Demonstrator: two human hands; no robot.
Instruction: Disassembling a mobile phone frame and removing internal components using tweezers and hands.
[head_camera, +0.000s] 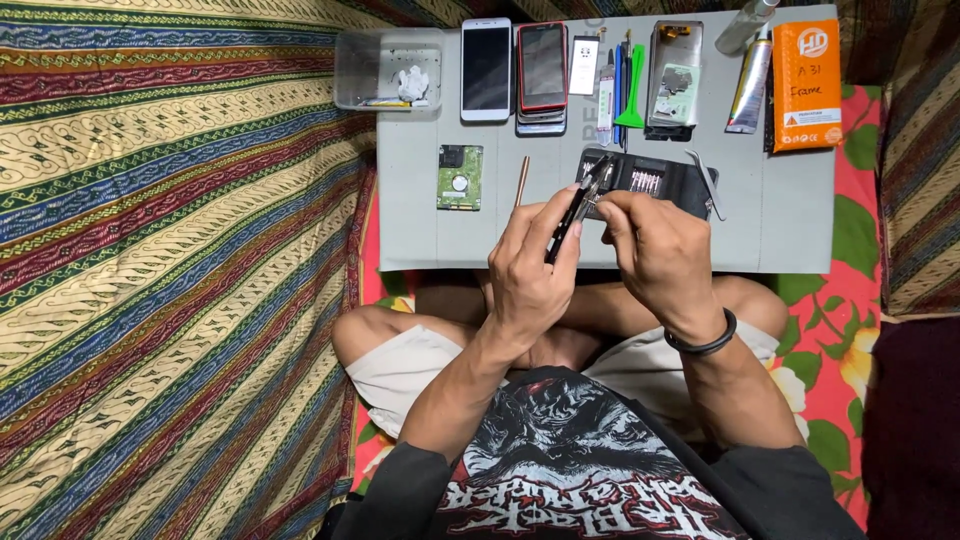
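Note:
My left hand (530, 270) grips a black screwdriver handle (562, 228) that points up and away over the grey mat (800, 220). My right hand (655, 245) pinches the screwdriver's metal tip (603, 178) between thumb and fingers; what sits at the tip is too small to tell. Just beyond both hands lies an open black case of screwdriver bits (650, 182). A black band circles my right wrist.
On the mat lie a bare hard drive (460, 177), a thin copper rod (521, 180), tweezers (706, 185), a white phone (486, 70), a red-edged phone on a stack (542, 72), pry tools (625, 90), a phone frame (675, 80), glue tubes (748, 85), an orange packet (806, 85) and a clear tray (388, 68). Striped cloth lies left.

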